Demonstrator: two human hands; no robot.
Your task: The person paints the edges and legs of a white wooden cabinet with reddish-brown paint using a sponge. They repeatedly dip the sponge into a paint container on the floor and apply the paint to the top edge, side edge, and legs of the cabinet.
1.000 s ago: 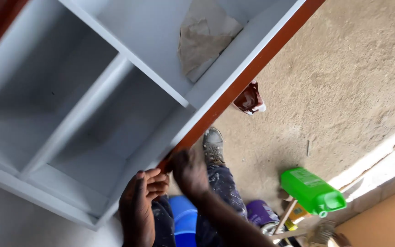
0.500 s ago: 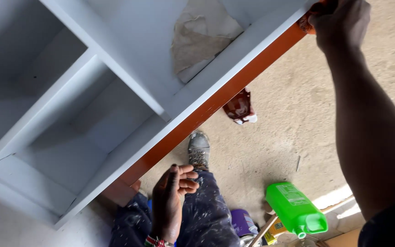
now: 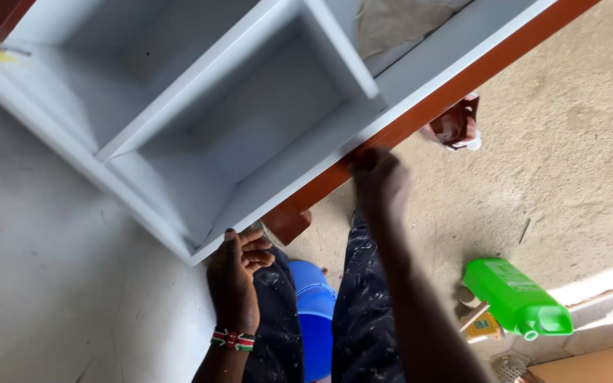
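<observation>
Hands work along the lower rail of a pale grey shelf unit (image 3: 250,135) laid over a rough concrete floor (image 3: 569,163), seen from above. The left hand (image 3: 235,273), a beaded band at its wrist, rests with fingers loosely curled against the unit's grey corner, just beside a small reddish-brown block (image 3: 289,221); it clasps nothing that can be seen. The right hand (image 3: 381,184), blurred, presses on the glossy reddish-brown edge strip (image 3: 462,85) that runs along the unit's outer side; whether its fingers pinch something there cannot be told. Flat painted boards divide the unit into box-shaped compartments, and a crumpled sheet of brownish paper (image 3: 399,21) lies in the upper one. To the right on the floor lies a bright green plastic jug (image 3: 516,298) on its side, rectangular, with a faint label on its face, and just beside it a small yellow packet (image 3: 486,325). A dark, stained, crumpled wrapper (image 3: 455,124) sits near the strip. Between the paint-flecked dark trousers (image 3: 363,319) stands a blue plastic bucket (image 3: 315,319).
</observation>
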